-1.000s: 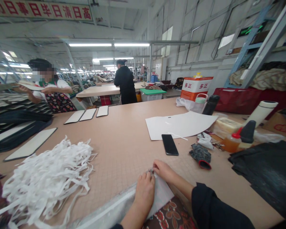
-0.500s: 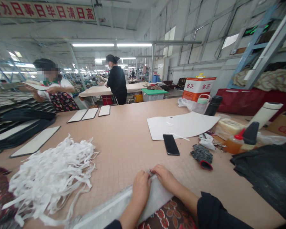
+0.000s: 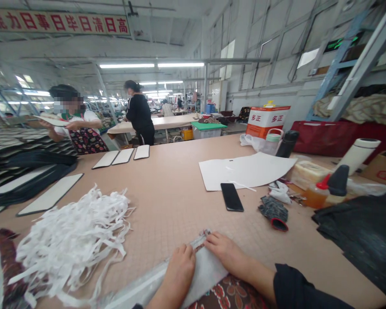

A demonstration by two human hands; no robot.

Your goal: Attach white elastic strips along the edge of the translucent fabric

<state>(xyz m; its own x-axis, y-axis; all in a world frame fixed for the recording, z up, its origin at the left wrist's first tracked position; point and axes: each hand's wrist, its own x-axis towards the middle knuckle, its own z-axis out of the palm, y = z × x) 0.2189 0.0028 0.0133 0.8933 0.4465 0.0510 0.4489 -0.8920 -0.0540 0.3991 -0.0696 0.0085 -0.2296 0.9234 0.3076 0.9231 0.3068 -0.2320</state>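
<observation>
My left hand (image 3: 177, 271) and my right hand (image 3: 224, 253) rest close together on a long grey-white flat piece (image 3: 141, 286) lying along the near edge of the tan table (image 3: 170, 189). The right hand's fingertips pinch the piece's far end near a small strip end (image 3: 202, 237). The left hand presses down on the piece a little behind that. A heap of white strips (image 3: 69, 242) lies to the left of my hands. A patterned floral cloth (image 3: 231, 294) shows under the piece at my lap.
A black phone (image 3: 232, 197), a dark glove (image 3: 274, 212), a white sheet (image 3: 244, 170), bottles (image 3: 321, 190) and dark fabric (image 3: 363, 231) lie to the right. Flat white panels (image 3: 124, 156) and stacked dark pieces (image 3: 22, 171) are at the left. Two people (image 3: 77, 128) work beyond the table.
My hands have slid toward me and slightly apart along the flat piece. The person in black at the far table has walked left.
</observation>
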